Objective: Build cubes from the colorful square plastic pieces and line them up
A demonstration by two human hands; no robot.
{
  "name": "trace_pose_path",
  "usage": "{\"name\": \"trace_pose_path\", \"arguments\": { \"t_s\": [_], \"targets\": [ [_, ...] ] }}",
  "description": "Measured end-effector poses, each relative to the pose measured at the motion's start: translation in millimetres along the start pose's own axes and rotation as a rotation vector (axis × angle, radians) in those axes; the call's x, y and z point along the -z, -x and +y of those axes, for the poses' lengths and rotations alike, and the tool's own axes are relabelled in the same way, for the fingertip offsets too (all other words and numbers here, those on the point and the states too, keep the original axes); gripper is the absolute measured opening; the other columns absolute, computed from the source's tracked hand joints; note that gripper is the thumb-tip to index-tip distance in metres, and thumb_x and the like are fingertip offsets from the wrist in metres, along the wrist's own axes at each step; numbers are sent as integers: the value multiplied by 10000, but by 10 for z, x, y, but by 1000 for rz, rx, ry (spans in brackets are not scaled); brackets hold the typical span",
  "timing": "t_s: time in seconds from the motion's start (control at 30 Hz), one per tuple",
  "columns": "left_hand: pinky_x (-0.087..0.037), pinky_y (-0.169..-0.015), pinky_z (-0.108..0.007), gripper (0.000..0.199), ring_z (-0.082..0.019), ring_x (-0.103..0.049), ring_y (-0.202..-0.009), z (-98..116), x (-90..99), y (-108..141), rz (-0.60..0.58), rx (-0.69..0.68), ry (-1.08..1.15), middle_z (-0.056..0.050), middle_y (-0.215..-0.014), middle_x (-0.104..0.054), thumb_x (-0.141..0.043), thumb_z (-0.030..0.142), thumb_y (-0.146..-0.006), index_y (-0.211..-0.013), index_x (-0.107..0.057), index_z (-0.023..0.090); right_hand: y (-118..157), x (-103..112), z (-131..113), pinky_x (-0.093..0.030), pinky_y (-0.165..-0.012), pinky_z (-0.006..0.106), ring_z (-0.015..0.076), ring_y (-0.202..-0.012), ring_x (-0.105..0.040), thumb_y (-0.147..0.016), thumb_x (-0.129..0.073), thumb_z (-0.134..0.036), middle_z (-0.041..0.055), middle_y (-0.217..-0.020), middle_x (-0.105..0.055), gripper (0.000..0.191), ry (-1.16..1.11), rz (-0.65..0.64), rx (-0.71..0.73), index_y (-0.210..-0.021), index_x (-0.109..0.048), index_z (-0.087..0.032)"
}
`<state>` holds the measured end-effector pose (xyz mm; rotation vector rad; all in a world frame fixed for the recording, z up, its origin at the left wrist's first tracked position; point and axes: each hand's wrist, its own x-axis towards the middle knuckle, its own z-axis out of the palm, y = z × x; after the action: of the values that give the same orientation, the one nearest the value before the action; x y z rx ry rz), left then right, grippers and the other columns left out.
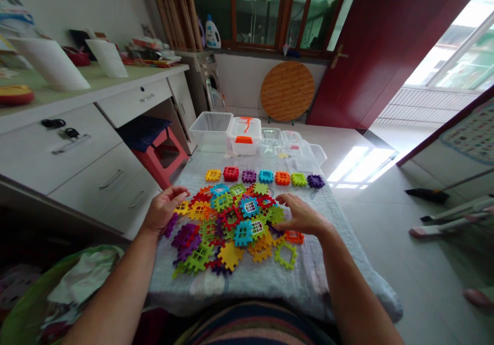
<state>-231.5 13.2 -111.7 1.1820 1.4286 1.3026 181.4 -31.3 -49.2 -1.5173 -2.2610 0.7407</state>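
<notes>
A loose heap of colourful plastic interlocking building tiles with notched edges lies on the cloth-covered table in front of me. My left hand is at the heap's left edge, beside yellow and purple tiles, its fingers loosely bent and nothing visible in them. On the opposite side my right hand has thumb and fingers apart, close to the green tiles; its fingertips partly overlap the heap. Behind the heap runs a row of block-like pieces made of such tiles, from a yellow piece at left to a dark purple piece at right.
Clear plastic boxes stand at the table's far end, among them an open bin and a lidded box with orange latches. A pink stool and a white drawer cabinet are at left. A bag-lined basket sits lower left.
</notes>
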Motion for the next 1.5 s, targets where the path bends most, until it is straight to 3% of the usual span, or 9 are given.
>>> {"name": "trace_pose_path", "arguments": {
  "t_s": [0.2,0.47,0.57,0.67,0.8,0.97,1.1,1.27,1.5],
  "targets": [
    [-522,-710,-278,475,-190,-658,-801,-29,15,-7,-11,2,8,-55,-924,-722,-799,490,-627,-947,-670,163,38,-97,41,-492,-841,343,189,-902,-582,-697,-661,-181,57,-1028,-573,406,-1,31,-21,-1095,-575,-194],
    [-524,-682,-264,490,-182,-654,-780,15,-3,17,-17,40,21,-41,-900,-712,-800,495,-617,-950,-659,165,81,-59,267,-438,-1009,438,259,-1109,-525,-642,-467,15,132,-1187,-507,687,146,351,-86,-1305,-490,-163],
    [-524,-665,-261,495,-179,-654,-764,39,-13,29,-16,52,19,-40,-892,-707,-800,501,-615,-949,-656,164,74,-112,226,-423,-1026,477,291,-1153,-500,-628,-457,31,153,-1254,-503,742,204,367,-82,-1343,-478,-167],
    [-529,-655,-270,504,-184,-657,-753,43,-18,36,-13,54,18,-42,-892,-709,-797,506,-611,-955,-653,167,86,-151,194,-500,-924,410,238,-1059,-558,-673,-507,-44,127,-1317,-481,753,45,307,8,-1399,-400,-212],
    [-529,-681,-255,482,-177,-657,-781,10,-6,20,-17,42,34,-35,-883,-714,-809,482,-611,-949,-662,171,167,-68,244,-512,-748,327,170,-873,-592,-740,-495,-111,109,-1213,-533,551,-69,413,-68,-1282,-462,-201],
    [-525,-664,-246,471,-162,-651,-752,-13,7,0,-19,56,50,-31,-885,-715,-818,470,-611,-946,-664,176,356,92,128,-435,-707,304,155,-725,-541,-766,-591,-173,9,-778,-582,57,59,144,-117,-802,-554,-195],
    [-525,-644,-261,488,-170,-647,-731,21,-9,18,-6,60,45,-41,-888,-711,-822,470,-592,-938,-661,164,543,24,-180,-425,-721,298,165,-775,-533,-737,-724,-295,27,-869,-602,219,115,-68,-46,-846,-562,-195],
    [-524,-658,-267,490,-179,-653,-750,62,-33,42,6,39,5,-49,-895,-714,-806,474,-592,-939,-655,162,712,-197,-408,-443,-839,363,245,-954,-537,-660,-799,-429,92,-1060,-587,491,279,-113,-91,-1015,-568,-183],
    [-515,-663,-261,472,-171,-650,-741,76,-44,52,8,38,7,-35,-876,-712,-805,466,-588,-920,-661,163,746,-319,-393,-440,-888,354,253,-993,-522,-689,-709,-291,97,-1053,-579,324,338,-58,-75,-962,-568,-187]
  ]
}}
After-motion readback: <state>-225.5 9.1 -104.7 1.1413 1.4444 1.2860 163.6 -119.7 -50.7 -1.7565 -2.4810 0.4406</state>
